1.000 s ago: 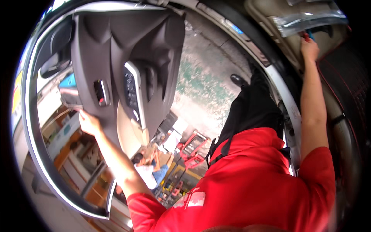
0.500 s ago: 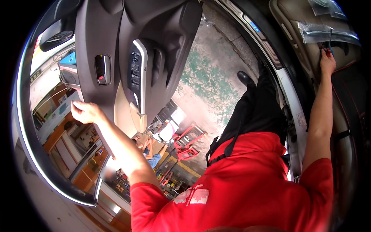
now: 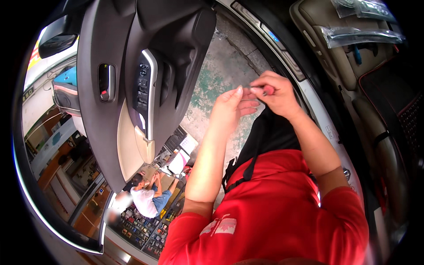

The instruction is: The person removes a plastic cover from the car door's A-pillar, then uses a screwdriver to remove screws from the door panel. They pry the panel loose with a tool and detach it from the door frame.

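Observation:
My right hand (image 3: pixel 277 93) is closed round a red-handled screwdriver (image 3: pixel 268 90), held in front of my body; most of the tool is hidden by the fingers. Close to its fingertips is my left hand (image 3: pixel 232 105), palm turned toward the right one, with fingers stretched and thumb raised. Whether something small lies between the two hands' fingertips is too fine to make out. On the left stands an open car door, with a window switch panel (image 3: pixel 143 84) and an inner door handle (image 3: pixel 106 84).
At the right is a beige car seat (image 3: pixel 311 17) with clear plastic packets (image 3: pixel 362 36) and a blue-handled tool (image 3: pixel 357 54). The door sill (image 3: pixel 329 119) runs beside me. Beyond the door a person (image 3: pixel 145 201) sits near a display of small goods (image 3: pixel 137 227).
My right hand has come from the seat to my front with the red-handled screwdriver. My left hand has moved right from beside the door to meet it. The view has shifted slightly.

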The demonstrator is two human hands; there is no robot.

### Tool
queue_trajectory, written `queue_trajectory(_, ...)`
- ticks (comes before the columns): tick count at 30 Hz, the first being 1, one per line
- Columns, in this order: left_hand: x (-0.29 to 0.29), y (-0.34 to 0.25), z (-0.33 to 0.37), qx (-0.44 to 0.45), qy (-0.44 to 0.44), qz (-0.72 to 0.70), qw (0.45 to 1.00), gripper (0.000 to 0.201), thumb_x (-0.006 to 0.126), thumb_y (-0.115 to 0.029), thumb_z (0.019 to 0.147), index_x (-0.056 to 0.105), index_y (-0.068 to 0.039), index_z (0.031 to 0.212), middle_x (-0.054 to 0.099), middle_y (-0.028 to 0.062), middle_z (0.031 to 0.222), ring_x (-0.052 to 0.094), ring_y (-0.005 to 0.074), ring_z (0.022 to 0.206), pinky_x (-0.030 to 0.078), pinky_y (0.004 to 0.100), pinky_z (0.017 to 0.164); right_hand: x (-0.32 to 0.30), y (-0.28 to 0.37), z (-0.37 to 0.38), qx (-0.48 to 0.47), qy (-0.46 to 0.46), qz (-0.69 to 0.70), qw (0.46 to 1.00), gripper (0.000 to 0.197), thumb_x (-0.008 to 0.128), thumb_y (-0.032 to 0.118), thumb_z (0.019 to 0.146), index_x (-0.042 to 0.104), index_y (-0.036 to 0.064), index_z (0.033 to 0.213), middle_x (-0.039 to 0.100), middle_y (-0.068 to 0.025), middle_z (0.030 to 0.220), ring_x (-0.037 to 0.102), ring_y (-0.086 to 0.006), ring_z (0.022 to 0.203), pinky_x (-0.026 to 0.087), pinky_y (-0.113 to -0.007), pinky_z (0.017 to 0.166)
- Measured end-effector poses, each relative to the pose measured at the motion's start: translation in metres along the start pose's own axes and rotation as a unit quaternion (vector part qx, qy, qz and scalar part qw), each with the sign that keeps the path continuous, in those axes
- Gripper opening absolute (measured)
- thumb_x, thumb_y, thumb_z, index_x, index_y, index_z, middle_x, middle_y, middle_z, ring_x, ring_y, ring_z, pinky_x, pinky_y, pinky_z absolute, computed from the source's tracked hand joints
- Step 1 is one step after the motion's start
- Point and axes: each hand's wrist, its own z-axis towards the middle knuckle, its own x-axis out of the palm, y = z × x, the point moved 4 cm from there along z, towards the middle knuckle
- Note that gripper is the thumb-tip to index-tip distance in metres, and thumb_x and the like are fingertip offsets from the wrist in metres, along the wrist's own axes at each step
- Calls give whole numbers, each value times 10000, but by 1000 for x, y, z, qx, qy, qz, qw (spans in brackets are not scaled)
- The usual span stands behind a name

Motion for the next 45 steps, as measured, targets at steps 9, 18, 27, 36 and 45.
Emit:
queue_trajectory(9, -51, -5, -33, 57, 2, -41, 997, 302, 564, -260, 990, 635, 15, 1093, 688, 160, 1031, 695, 256, 873, 591, 382, 741, 65, 18, 8, -14, 116, 66, 991, 220, 739, 5, 720, 705, 50, 932, 619, -59, 837, 611, -195, 781, 482, -299, 682)
queue_trajectory(18, -113, -28, -55, 241, -56, -151, 957, 179, 538, -178, 1002, 616, -20, 1035, 679, 127, 994, 667, 262, 889, 551, 418, 829, 104, 40, 0, -14, 42, -103, 994, 434, 765, 185, 794, 607, 70, 1181, 622, -129, 900, 638, -329, 874, 519, -381, 753)
queue_trajectory(27, -168, -116, -79, 304, -25, -269, 913, 232, 502, -198, 1010, 593, -10, 1111, 665, 131, 1116, 613, 312, 1128, 449, 505, 1031, 129, 98, -17, -61, 122, -75, 988, 455, 612, 30, 814, 557, 8, 1265, 612, -161, 1114, 651, -339, 936, 545, -386, 795)
queue_trajectory(36, -164, -111, -84, 312, -38, -301, 900, 253, 505, -164, 1008, 584, 25, 1157, 662, 153, 1137, 616, 297, 1121, 473, 476, 1006, 131, 100, -9, -46, 153, -77, 984, 468, 598, 39, 813, 561, 15, 1279, 614, -156, 1101, 645, -336, 938, 535, -401, 819)
queue_trajectory(45, -168, -111, -88, 315, -50, -275, 907, 237, 519, -171, 1003, 595, 6, 1143, 672, 132, 1091, 619, 279, 1099, 457, 470, 1021, 129, 101, 0, 102, 235, 153, 954, 453, 586, 50, 865, 559, 18, 1316, 661, -93, 976, 632, -190, 774, 511, -316, 676)
